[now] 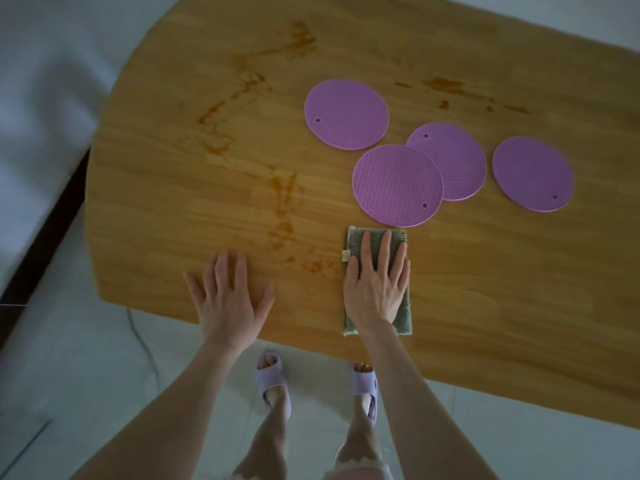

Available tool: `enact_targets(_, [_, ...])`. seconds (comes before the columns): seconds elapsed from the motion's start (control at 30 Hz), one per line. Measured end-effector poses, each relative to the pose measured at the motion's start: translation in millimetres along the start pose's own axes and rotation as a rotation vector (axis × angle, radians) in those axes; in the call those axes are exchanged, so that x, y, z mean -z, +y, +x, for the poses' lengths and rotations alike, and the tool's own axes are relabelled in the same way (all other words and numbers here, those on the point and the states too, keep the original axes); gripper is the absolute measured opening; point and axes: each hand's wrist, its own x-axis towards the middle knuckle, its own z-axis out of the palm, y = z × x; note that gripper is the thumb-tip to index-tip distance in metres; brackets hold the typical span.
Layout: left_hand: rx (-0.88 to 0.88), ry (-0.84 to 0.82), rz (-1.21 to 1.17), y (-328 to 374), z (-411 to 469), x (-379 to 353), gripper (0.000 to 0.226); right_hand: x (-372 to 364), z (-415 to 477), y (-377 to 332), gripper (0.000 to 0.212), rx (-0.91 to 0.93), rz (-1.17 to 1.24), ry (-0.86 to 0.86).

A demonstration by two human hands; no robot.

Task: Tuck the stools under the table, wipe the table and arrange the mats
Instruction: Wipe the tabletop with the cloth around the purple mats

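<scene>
Wooden tabletop [485,289], streaked with brown stains [284,202] at left and far right. Our left hand [228,299] lies flat on bare wood at the near edge, fingers spread wide. Our right hand [375,289], fingers straight and slightly apart, presses a grey-green rectangular cloth [405,315]. Just beyond lie four round purple textured mats: the far mat [346,114], the near mat [397,185] overlapping the middle mat [457,161], and the right mat [532,173] set apart.

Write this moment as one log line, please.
step: wipe table | right hand: flat on cloth | left hand: flat on table | stains: present | mats: four, two overlapping
</scene>
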Motion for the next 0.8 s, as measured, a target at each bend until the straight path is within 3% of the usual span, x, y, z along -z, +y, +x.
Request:
enact_targets(0.2, [-0.014,-0.011,0.012,2,-1,-2,0.078,-11,-14,-25,0.055,0.173,-0.033,0.027])
enact_targets(0.43, [-0.039,-0.017,0.0,-2,3,-2,0.077,-9,11,-48,0.062,-0.015,-0.017,-0.013])
enact_targets(0.63, [-0.058,-0.04,0.014,-4,2,-2,0.075,-16,-2,-67,0.058,0.172,-0.036,-0.019])
enact_targets(0.8, [-0.058,-0.026,-0.026,-4,2,1,0.07,-10,19,-60,0.058,0.104,-0.046,-0.029])
